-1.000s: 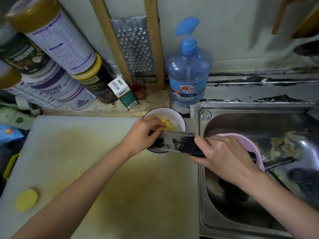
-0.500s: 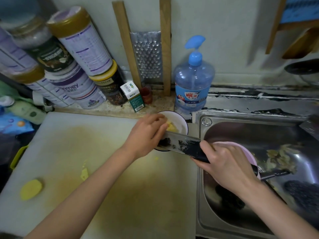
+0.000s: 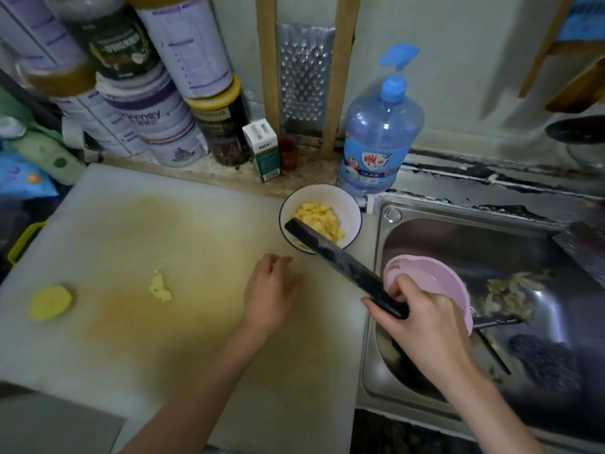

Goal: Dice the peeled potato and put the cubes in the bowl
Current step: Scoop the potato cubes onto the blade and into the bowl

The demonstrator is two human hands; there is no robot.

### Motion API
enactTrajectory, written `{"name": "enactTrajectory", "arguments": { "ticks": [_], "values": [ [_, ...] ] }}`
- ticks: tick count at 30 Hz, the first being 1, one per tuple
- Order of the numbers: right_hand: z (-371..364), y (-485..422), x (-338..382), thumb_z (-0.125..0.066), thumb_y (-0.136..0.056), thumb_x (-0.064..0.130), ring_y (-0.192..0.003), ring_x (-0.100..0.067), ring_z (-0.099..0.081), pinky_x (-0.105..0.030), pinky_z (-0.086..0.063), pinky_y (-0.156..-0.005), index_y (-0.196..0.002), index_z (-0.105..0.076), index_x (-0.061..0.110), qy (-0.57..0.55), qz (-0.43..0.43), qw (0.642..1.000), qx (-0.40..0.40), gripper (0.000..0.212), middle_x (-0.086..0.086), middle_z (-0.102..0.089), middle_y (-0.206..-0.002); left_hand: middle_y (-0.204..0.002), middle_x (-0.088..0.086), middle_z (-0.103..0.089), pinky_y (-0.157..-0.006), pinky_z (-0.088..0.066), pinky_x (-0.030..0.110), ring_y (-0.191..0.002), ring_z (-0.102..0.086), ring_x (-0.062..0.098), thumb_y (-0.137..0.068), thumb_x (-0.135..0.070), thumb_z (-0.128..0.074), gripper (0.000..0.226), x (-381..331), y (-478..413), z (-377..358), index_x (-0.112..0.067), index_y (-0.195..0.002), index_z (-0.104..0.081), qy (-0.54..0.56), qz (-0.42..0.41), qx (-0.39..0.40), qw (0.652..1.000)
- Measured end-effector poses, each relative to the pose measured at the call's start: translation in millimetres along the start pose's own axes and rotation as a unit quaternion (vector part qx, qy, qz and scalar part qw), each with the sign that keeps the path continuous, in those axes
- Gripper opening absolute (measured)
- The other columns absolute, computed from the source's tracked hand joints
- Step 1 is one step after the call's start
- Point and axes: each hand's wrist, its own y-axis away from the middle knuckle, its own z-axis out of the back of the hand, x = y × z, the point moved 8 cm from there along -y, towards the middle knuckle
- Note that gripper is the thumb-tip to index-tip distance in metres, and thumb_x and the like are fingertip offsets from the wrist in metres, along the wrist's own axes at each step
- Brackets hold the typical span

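Head view, yellow potato cubes, white bowl

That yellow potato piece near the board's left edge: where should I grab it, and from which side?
Pinch the potato piece across its rounded edge from above, thumb near side, fingers far side. It lies flat and low on the cutting board, so a sideways approach probably offers little. Use the free left hand; the right hand holds the knife.

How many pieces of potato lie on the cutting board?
2: a round slice near the left edge of the cutting board, and a small ragged scrap nearer its middle. The left hand may hide more.
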Motion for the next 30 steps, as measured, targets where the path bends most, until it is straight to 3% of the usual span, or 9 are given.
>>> {"name": "enactTrajectory", "arguments": {
  "ticks": [9, 12, 14, 17, 20, 23, 26, 30],
  "values": [
    [-6.8, -8.3, -4.2, -0.062, -0.074, 0.056, -0.045, -0.024, -0.055, -0.037, -0.046, -0.043, -0.070, -0.047, 0.017, -0.031, -0.020, 0.999, 0.005, 0.042, 0.006, -0.057, -0.051, -0.087, 0.012, -0.057, -0.053, -0.049, 0.035, -0.079, -0.057, 0.032, -0.082, -0.004, -0.068, 0.005, -16.5, -10.7, -9.8, -0.003, -0.086, -0.064, -0.026, -0.091, -0.014, 0.995],
    [-6.9, -15.0, -2.8, -0.058, -0.075, 0.060, -0.042, -0.020, -0.053, -0.033, -0.045, -0.040, -0.071, -0.049, 0.017, -0.037, 0.003, 0.999, 0.007, 0.044, 0.007, -0.055, -0.051, -0.075, 0.016, -0.053, -0.049, -0.046, 0.035, -0.065, -0.055, 0.034, -0.080, -0.001, -0.067, 0.011, -19.9, -13.7, -11.1, 0.000, -0.076, -0.058, -0.068, -0.130, 0.031, 0.989],
    [-5.9, -21.4, -1.8, -0.055, -0.076, 0.062, -0.042, -0.018, -0.052, -0.031, -0.044, -0.039, -0.071, -0.048, 0.018, -0.032, 0.007, 0.999, 0.007, 0.045, 0.006, -0.056, -0.052, -0.080, 0.017, -0.053, -0.055, -0.044, 0.037, -0.068, -0.056, 0.037, -0.085, -0.005, -0.060, 0.008, -20.2, -17.0, -9.9, 0.001, -0.080, -0.058, -0.091, -0.117, 0.081, 0.986],
    [-2.6, -31.9, -1.5, -0.063, -0.073, 0.056, -0.048, -0.022, -0.056, -0.033, -0.046, -0.042, -0.070, -0.049, 0.018, -0.018, -0.002, 1.000, -0.004, 0.041, 0.005, -0.058, -0.055, -0.091, 0.010, -0.055, -0.070, -0.043, 0.032, -0.081, -0.057, 0.031, -0.083, -0.012, -0.057, 0.010, -4.9, -19.7, -3.8, -0.006, -0.090, -0.061, -0.079, -0.019, 0.141, 0.987],
    [1.2, -39.7, -1.9, -0.072, -0.070, 0.047, -0.051, -0.026, -0.059, -0.037, -0.047, -0.045, -0.069, -0.051, 0.014, -0.032, -0.013, 0.999, -0.021, 0.038, 0.004, -0.060, -0.056, -0.085, 0.001, -0.060, -0.069, -0.043, 0.023, -0.076, -0.057, 0.018, -0.076, -0.011, -0.066, 0.012, 6.4, -15.2, 25.6, -0.012, -0.087, -0.067, 0.049, 0.047, 0.053, 0.996],
    [1.9, -44.7, -3.6, -0.076, -0.070, 0.041, -0.056, -0.027, -0.061, -0.039, -0.048, -0.050, -0.069, -0.052, 0.013, -0.046, -0.044, 0.998, -0.019, 0.037, 0.004, -0.061, -0.057, -0.081, -0.001, -0.062, -0.067, -0.048, 0.017, -0.068, -0.060, 0.009, -0.074, -0.007, -0.070, 0.013, -15.3, -20.6, 66.3, -0.013, -0.086, -0.068, 0.139, 0.005, -0.065, 0.988],
    [0.2, -47.5, -4.0, -0.074, -0.072, 0.041, -0.058, -0.026, -0.060, -0.040, -0.047, -0.053, -0.068, -0.051, 0.014, -0.070, -0.064, 0.995, -0.014, 0.036, 0.009, -0.058, -0.057, -0.084, 0.003, -0.060, -0.068, -0.050, 0.020, -0.068, -0.059, 0.013, -0.075, -0.004, -0.069, 0.014, -49.7, -45.4, 74.5, -0.008, -0.088, -0.067, 0.152, -0.075, -0.081, 0.982],
    [2.7, -39.9, -1.4, -0.075, -0.072, 0.040, -0.057, -0.021, -0.060, -0.034, -0.045, -0.053, -0.067, -0.052, 0.015, -0.073, -0.077, 0.994, -0.028, 0.035, 0.011, -0.057, -0.057, -0.101, 0.007, -0.060, -0.074, -0.054, 0.033, -0.081, -0.062, 0.020, -0.081, 0.001, -0.064, 0.022, -56.6, -69.1, 50.3, -0.006, -0.101, -0.068, 0.118, -0.098, -0.044, 0.987]
  ]
}}
